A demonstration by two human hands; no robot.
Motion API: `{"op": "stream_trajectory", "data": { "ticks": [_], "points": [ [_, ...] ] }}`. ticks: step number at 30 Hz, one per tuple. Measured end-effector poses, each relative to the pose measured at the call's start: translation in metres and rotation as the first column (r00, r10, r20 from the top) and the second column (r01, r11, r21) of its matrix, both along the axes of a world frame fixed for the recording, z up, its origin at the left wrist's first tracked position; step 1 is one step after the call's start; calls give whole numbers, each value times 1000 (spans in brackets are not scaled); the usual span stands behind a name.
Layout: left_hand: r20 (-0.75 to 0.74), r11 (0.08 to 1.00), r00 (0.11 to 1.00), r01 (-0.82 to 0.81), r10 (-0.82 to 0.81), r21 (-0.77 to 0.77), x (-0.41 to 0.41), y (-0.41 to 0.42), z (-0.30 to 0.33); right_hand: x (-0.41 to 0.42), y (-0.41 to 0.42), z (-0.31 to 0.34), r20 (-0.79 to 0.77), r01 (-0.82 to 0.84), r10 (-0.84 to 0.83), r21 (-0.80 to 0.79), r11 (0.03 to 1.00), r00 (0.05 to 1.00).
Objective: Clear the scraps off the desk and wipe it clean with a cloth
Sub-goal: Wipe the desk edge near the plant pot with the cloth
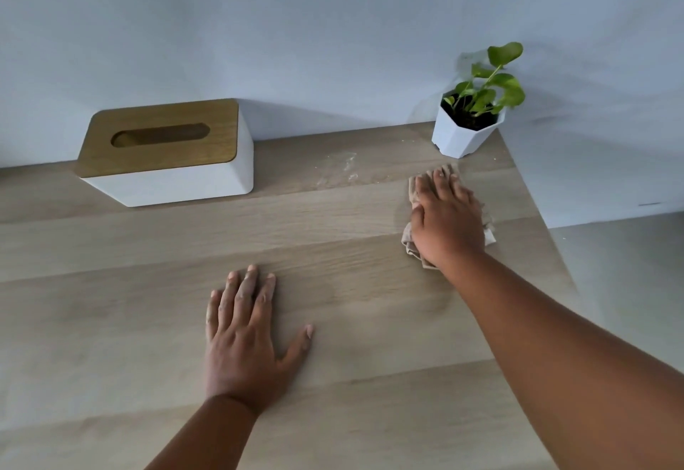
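The right hand [446, 217] presses flat, fingers straight, on the cloth [411, 243] just in front of the plant pot [462, 136]; the left hand [244, 336] rests open on the desk [111, 321]. White residue [346, 168] lies left of the pot. A wide sweep could likely knock that pot over.

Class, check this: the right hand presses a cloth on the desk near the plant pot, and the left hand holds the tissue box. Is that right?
Not quite. In the head view the left hand lies flat on the bare desk, apart from the tissue box. The right hand does press the cloth near the plant pot.
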State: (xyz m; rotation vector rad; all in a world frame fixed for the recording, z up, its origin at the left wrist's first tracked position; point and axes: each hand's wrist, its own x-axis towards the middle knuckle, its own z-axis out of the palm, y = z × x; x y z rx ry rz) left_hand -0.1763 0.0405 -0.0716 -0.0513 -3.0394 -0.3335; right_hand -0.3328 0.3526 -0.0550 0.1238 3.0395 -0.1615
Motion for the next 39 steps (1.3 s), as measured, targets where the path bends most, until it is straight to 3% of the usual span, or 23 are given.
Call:
{"op": "stream_trajectory", "data": {
  "ticks": [5,10,14,19,25,33,39],
  "points": [
    [8,1000,1000,2,-2,8,-1,0,1,-25,-30,2,3,-162,162,2,987,987],
    [24,1000,1000,-2,2,12,0,1,4,16,-27,3,-25,-415,415,3,910,910],
    [10,1000,1000,4,-4,19,-1,0,3,25,-5,2,-33,-255,256,12,967,966],
    [-22,1000,1000,12,-11,23,-1,-1,-2,-34,-20,-1,-38,-41,41,10,999,998],
    [-9,1000,1000,15,-15,20,-2,-1,-3,-101,-46,-1,-23,-41,41,8,999,999],
    [4,1000,1000,17,-17,24,-2,-2,-3,-22,-23,6,-7,-390,390,17,921,921],
    [-7,1000,1000,10,-10,17,-1,0,-2,-48,-35,-1,-43,-113,115,44,993,992]
  ]
}}
